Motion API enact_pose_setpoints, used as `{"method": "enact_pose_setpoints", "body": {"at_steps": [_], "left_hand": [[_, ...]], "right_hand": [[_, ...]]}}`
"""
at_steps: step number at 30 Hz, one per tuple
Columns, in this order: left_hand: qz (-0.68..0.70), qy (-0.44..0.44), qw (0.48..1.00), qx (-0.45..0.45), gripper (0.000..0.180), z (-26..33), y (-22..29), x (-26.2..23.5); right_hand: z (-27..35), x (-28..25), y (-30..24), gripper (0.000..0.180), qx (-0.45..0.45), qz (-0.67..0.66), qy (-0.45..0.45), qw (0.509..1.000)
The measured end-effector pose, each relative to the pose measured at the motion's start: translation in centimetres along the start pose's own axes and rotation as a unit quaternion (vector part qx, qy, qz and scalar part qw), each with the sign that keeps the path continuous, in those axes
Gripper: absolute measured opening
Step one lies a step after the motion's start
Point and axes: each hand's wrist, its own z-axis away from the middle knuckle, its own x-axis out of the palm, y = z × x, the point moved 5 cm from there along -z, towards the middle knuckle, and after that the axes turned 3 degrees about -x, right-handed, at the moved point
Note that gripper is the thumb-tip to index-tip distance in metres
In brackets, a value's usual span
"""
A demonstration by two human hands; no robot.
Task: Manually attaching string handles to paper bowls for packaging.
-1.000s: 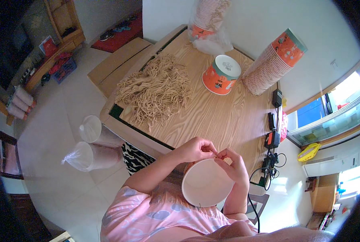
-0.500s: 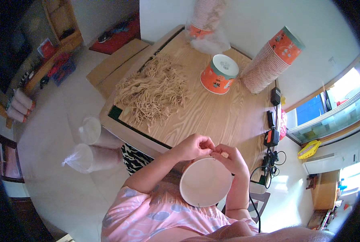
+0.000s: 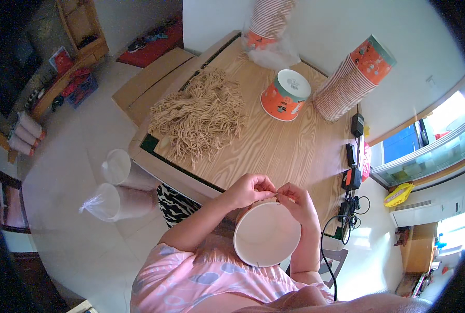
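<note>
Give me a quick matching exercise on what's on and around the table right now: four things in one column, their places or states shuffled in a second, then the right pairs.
Things:
1. white paper bowl
2. pile of tan cords
3. orange paper bowl
4. tall stack of bowls

Places or states:
A. upside down on the table, alone
B. lying on its side at the table's far right
C. at the table's near edge, under the left hand and right hand
D. spread loose over the table's left part

Pairs: 1-C, 2-D, 3-A, 4-B
</note>
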Motion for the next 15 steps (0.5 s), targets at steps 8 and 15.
{"method": "enact_pose_setpoints", "body": {"at_steps": [8, 15], "left_hand": [[0.023, 0.009, 0.999, -0.032, 0.008, 0.1, -0.2, 0.1], [0.041, -0.034, 0.995, -0.082, 0.024, 3.7, 1.4, -0.5]], "right_hand": [[-0.2, 0.0, 0.2, 0.008, 0.013, -0.026, -0.005, 1.000], [0.3, -0.6, 0.8, 0.009, 0.026, -0.007, 0.002, 1.000]]}}
